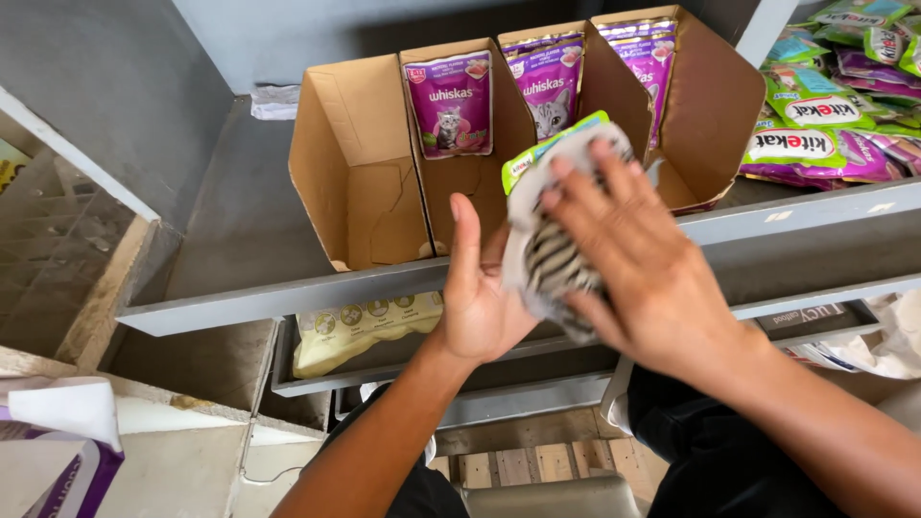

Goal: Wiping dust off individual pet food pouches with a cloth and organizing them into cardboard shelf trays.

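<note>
1. A pet food pouch [547,254], pale with a striped cat picture and a green top edge, is held in front of the grey shelf [317,293], near the middle of the view.
2. The pouch is gripped by the right hand [638,273], whose fingers are spread across its front face; the hand is blurred.
3. The left hand [480,288] is seen just left of the pouch, palm open and fingers straight; its edge appears to touch the pouch, but a grip cannot be told.
4. Four open cardboard boxes are set side by side on the shelf, beyond the hands.
5. The far-left box [350,163] is seen with nothing inside it.
6. A purple pouch [449,104] is stood upright in the second box [470,182].
7. More purple pouches [547,82] are stood in the third box, right behind the held pouch, and others in the right box [715,105].
8. A loose pile of green and purple pouches [825,115] is laid on the shelf at far right.
9. A pale yellow bag [365,326] is laid on a lower shelf, left of the left wrist.
</note>
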